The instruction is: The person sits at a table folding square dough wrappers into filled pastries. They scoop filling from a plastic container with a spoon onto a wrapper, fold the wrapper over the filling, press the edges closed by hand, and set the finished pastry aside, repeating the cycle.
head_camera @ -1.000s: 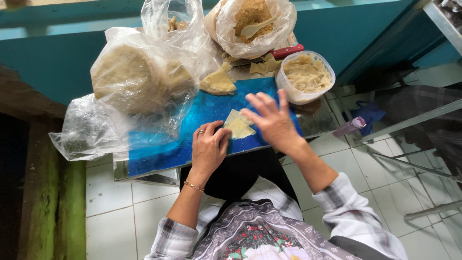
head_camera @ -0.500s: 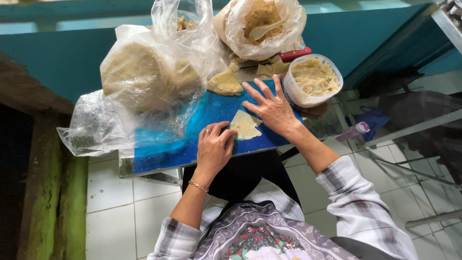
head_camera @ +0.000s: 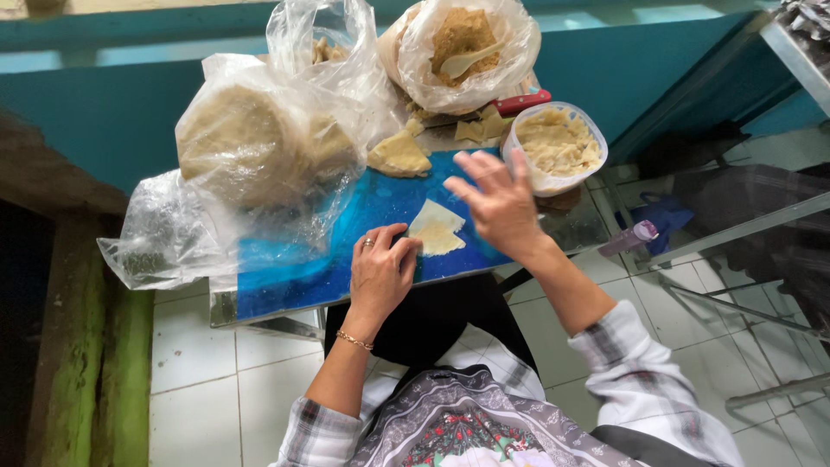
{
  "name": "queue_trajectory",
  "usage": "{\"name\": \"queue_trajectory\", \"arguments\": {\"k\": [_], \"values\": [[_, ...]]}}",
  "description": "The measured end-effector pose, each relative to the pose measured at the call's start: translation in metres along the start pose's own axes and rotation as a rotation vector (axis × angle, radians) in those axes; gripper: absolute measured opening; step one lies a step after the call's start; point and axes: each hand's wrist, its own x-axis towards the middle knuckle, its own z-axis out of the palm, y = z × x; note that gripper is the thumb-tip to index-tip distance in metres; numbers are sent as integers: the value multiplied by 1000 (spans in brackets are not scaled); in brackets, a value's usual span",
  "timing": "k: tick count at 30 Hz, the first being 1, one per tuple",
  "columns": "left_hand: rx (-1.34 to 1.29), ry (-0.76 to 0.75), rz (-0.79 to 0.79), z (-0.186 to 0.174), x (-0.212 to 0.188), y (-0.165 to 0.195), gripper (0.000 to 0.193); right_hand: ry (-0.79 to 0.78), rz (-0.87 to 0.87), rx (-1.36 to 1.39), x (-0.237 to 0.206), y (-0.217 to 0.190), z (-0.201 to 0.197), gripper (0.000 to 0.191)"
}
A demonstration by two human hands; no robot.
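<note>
Looking down from my head camera, I see a thin, pale yellow folded sheet of dough lying flat on the glossy blue board in front of me, near the board's near edge. Its long axis runs on a slant from the lower left up toward the upper right, with the pointed corner aimed away from me toward the white plastic tub of pale filling. My left hand rests on the board with the fingers curled in, the fingertips touching the dough's left edge; it pins rather than grips it. My right hand hovers above the board just right of the dough, wide open with the fingers spread, holding nothing, close to the tub's near rim. Beyond the dough lies a yellowish wedge of dough. To the left sits a big clear plastic bag with a round stack of pale wrappers, partly draped over the board. At the far side stands another clear bag of brown crumbly stuff with a pale spoon in it, and beside it a red knife handle.
</note>
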Motion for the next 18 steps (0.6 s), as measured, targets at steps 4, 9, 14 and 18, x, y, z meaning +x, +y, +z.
{"name": "queue_trajectory", "arguments": {"k": [4,9,14,18], "values": [[11,5,4,-1,2,2,11,143,360,18,-19,31,-26,41],[20,5,-1,-1,1,1,11,138,486,-133,-52,33,-20,47],[27,14,6,0,1,0,11,218,458,-228,-83,24,-12,45],[23,4,7,0,0,0,11,388,379,-322,-83,37,-5,31]]}}
